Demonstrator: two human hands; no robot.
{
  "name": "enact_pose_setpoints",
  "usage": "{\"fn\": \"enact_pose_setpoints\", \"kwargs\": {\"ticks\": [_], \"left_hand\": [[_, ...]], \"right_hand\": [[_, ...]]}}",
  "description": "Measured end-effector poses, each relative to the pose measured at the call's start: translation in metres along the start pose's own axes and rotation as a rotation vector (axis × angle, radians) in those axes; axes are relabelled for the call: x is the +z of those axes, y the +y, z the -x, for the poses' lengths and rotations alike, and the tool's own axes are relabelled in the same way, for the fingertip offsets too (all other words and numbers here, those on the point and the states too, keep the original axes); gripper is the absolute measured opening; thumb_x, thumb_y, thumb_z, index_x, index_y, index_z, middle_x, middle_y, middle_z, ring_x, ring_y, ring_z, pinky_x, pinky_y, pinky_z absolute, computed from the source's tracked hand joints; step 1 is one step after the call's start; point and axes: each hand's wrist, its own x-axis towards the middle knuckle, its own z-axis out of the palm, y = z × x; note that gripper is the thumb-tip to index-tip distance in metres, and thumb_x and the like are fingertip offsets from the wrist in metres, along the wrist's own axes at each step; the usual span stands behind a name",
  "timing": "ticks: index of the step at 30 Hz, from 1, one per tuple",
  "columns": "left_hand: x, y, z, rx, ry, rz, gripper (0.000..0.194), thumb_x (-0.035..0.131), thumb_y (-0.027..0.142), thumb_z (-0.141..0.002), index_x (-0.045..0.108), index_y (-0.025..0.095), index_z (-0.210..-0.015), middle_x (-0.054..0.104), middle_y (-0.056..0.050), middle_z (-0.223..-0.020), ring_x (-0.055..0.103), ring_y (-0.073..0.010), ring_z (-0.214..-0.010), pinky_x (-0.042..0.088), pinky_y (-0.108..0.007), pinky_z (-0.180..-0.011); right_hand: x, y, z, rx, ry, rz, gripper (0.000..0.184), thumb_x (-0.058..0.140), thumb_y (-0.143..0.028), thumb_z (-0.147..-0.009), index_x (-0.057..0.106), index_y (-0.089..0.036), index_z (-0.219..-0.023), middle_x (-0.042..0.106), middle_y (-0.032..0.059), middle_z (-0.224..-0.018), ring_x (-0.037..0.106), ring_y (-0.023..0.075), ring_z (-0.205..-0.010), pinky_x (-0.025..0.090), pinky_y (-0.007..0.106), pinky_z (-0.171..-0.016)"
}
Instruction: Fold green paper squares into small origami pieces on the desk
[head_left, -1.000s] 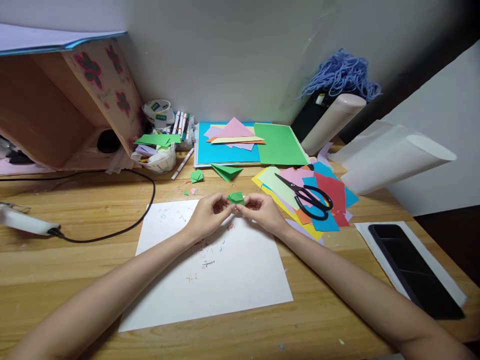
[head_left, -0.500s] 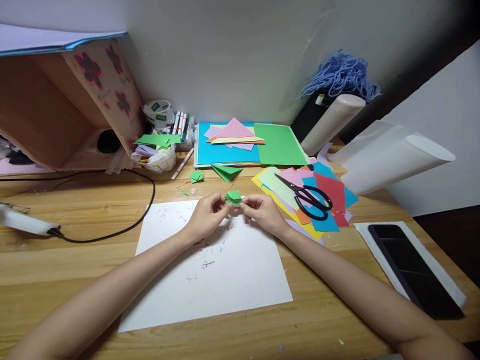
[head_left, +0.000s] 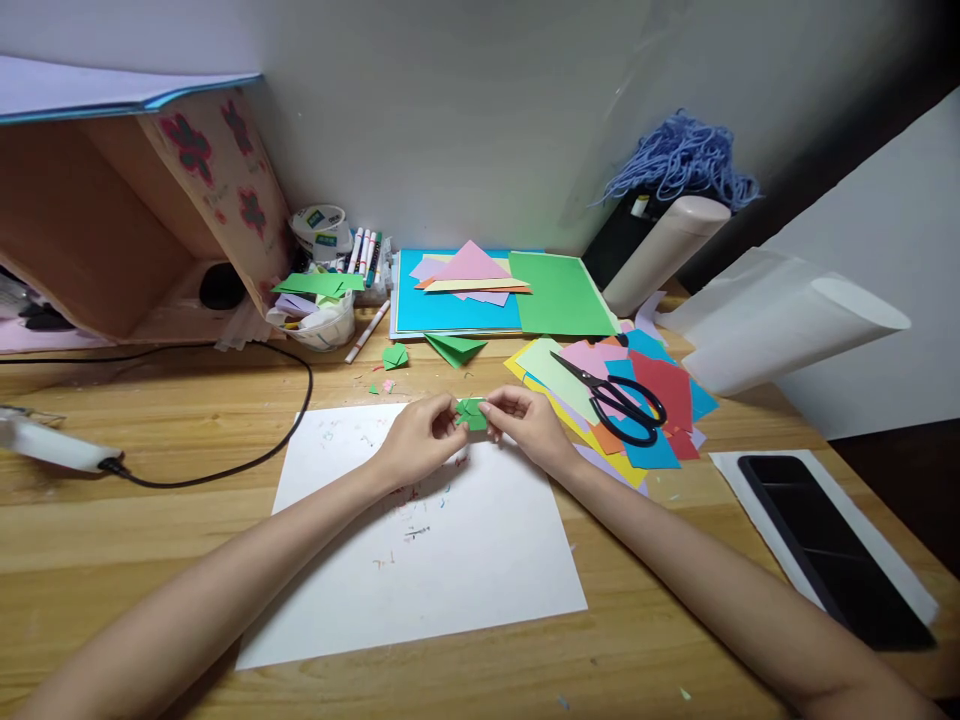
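A small folded piece of green paper [head_left: 472, 413] is pinched between both hands above the far edge of a white sheet [head_left: 495, 540]. My left hand [head_left: 421, 435] grips its left end with thumb and fingers. On its right end, my right hand [head_left: 526, 422] has the thumb in front and the fingers bent behind. Crossing creases show on the face turned to me. Just beyond lie a small green folded piece [head_left: 394, 356] and a green folded triangle [head_left: 455, 349]. Coloured marks dot the white sheet.
Black-handled scissors [head_left: 630, 400] rest on loose coloured paper [head_left: 664, 385] at the right. Behind are stacked coloured sheets [head_left: 566, 290]. A marker [head_left: 367, 332], a tub of scraps [head_left: 322, 328] and a black cable [head_left: 225, 476] are leftward. A phone [head_left: 825, 545] lies far right.
The green paper has turned so that a flatter, creased face shows, where a raised flap stood before. Both hands still pinch it in nearly the same place. The view has shifted slightly.
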Motion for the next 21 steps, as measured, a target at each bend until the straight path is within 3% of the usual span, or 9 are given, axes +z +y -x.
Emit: {"fn": "enact_pose_setpoints", "kwargs": {"ticks": [7,11,13,17,21], "left_hand": [[-0.001,-0.002,0.000,-0.064,0.109,0.293,0.017,0.050,0.034,-0.081,0.051,0.017,-0.077,0.057,-0.001,-0.069,0.054,-0.0129,-0.062,0.040,-0.024,-0.060],[-0.010,-0.012,-0.007,-0.087,0.317,0.323,0.021,0.053,0.038,-0.081,0.052,0.017,-0.077,0.056,0.000,-0.067,0.054,-0.0120,-0.060,0.042,-0.023,-0.058],[-0.018,-0.020,-0.013,-0.123,0.478,0.262,0.022,0.054,0.039,-0.080,0.054,0.017,-0.076,0.056,0.000,-0.068,0.054,-0.0119,-0.061,0.042,-0.023,-0.058],[-0.033,-0.033,-0.021,-0.184,0.651,0.108,0.024,0.056,0.040,-0.078,0.056,0.017,-0.073,0.054,0.001,-0.064,0.050,-0.0110,-0.056,0.038,-0.022,-0.052],[-0.037,-0.040,-0.021,-0.206,0.644,0.073,0.024,0.053,0.041,-0.079,0.055,0.017,-0.077,0.055,0.000,-0.067,0.050,-0.0123,-0.057,0.037,-0.024,-0.054]], "right_hand": [[0.001,0.003,0.000,-0.022,-0.027,0.040,0.027,0.064,-0.041,-0.072,0.056,-0.016,-0.072,0.057,-0.0006,-0.063,0.049,0.0084,-0.048,0.042,0.023,-0.048],[0.001,0.007,0.001,-0.037,0.001,0.083,0.024,0.057,-0.038,-0.079,0.059,-0.015,-0.084,0.063,0.0041,-0.076,0.050,0.0091,-0.052,0.042,0.023,-0.049],[0.001,0.006,0.001,-0.029,0.018,0.099,0.022,0.054,-0.035,-0.081,0.059,-0.015,-0.088,0.064,0.0054,-0.082,0.051,0.0096,-0.054,0.043,0.024,-0.049],[0.001,0.002,0.003,-0.161,0.087,0.304,0.016,0.049,-0.026,-0.084,0.062,-0.018,-0.086,0.061,0.0063,-0.091,0.057,0.0150,-0.077,0.047,0.027,-0.064],[0.001,-0.001,0.004,-0.267,0.107,0.456,0.023,0.045,-0.017,-0.083,0.063,-0.022,-0.095,0.052,0.0082,-0.112,0.051,0.0197,-0.103,0.048,0.030,-0.075]]}}
